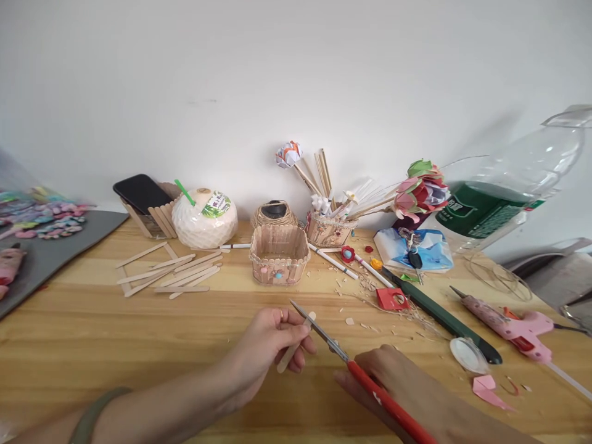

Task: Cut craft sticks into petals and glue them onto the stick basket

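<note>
Between the thumb and fingers of my left hand [271,339] is a wooden craft stick [289,356], slanting with its rounded tip up. My right hand [386,370] is closed on red-handled scissors [388,401]. Their metal blades lie across the stick close to its upper tip, by my left fingertips; whether they touch the wood I cannot tell. Beyond both hands stands a small box made of craft sticks [279,271], trimmed with twine and small beads. More loose craft sticks [185,277] lie scattered to the left of it.
At the back are a phone [143,194] in a stick holder, a wrapped coconut [205,222], a twine ball [274,214] and paper flowers [420,188]. On the right lie a green cutter [444,314], a pink glue gun [513,324], wood scraps and a large plastic bottle [494,197].
</note>
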`<state>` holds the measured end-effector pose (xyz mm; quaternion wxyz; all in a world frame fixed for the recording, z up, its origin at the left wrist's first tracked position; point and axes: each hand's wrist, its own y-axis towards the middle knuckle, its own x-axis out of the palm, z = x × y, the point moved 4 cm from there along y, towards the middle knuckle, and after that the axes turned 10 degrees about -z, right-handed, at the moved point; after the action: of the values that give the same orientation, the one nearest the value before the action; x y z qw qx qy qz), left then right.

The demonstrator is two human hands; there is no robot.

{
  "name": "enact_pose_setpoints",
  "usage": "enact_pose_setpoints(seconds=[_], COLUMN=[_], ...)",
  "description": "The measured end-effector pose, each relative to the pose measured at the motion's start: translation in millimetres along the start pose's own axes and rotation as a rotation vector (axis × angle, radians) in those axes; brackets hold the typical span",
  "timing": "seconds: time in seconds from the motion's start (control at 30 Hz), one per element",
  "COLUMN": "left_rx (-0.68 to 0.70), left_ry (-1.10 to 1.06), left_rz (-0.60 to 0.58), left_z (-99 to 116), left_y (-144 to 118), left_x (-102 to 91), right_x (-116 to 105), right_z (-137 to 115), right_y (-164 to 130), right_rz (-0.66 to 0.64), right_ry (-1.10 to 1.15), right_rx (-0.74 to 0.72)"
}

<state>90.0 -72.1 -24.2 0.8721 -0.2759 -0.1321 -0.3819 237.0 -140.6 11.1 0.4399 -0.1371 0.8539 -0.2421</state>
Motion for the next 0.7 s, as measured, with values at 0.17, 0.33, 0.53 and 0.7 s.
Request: enact_pose_setpoints(seconds=[0.17, 0.33, 0.53, 0.7], left_rx=[-0.008, -0.018, -0.013, -0.013], left_ry=[-0.013, -0.012, -0.019, -0.061], left_rz=[-0.036, -0.051, -0.076, -0.095], left_z=[0, -1, 0, 0], left_y=[-2, -5, -11, -12], left_x=[-1.9, -1.1, 4.7, 6.6], right_x=[-1, -2, -6, -7], right_z=[-13, -13, -18, -21], right_y=[-8, -14, -19, -22], right_rz=[-0.2, -0.315, -0.385, -0.365], right_ry=[-0.002, -0.002, 0.046, 0.135], right_rx=[0.089, 0.082, 0.019, 0.026])
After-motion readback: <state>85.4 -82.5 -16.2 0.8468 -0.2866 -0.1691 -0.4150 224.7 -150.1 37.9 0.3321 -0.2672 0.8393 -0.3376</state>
